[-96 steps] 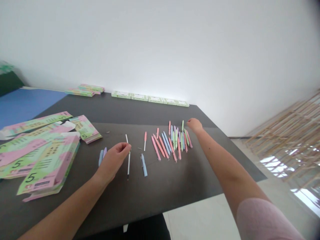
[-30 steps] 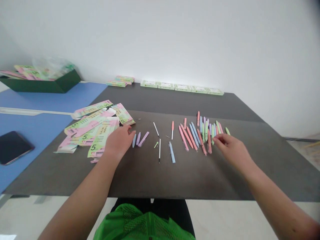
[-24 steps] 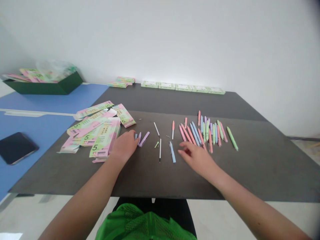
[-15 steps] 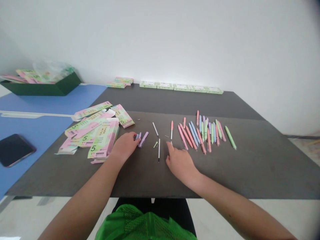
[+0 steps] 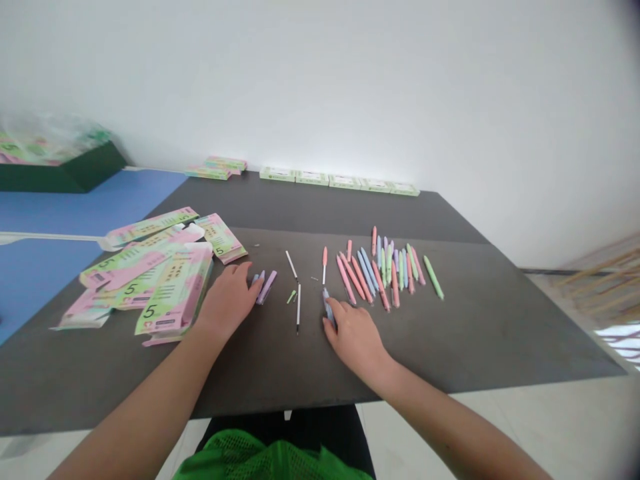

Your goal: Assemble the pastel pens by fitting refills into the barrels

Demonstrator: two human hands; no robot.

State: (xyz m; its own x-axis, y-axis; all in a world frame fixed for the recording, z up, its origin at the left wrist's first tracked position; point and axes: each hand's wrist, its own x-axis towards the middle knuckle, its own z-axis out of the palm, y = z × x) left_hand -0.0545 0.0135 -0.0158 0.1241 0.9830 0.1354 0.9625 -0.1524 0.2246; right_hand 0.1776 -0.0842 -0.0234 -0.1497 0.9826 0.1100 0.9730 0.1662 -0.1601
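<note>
My left hand rests at the left of a few short pen parts, its fingers and thumb apart. Its thumb is by a light blue piece, and a purple pen part lies just beyond. My right hand has a light blue pen part between thumb and index finger, low over the table. Between the hands lie white pen refills, a small green clip piece and a refill with a red grip. Several pastel pens lie right of them.
Flat pink and green pen boxes are piled at the left on the dark table. More boxes line the back by the wall. A dark green bin stands on the blue surface at far left.
The view has swung right, so the table items appear shifted left. The light blue pen part now shows in my right hand. My left hand's fingers have spread somewhat beside the purple parts.
</note>
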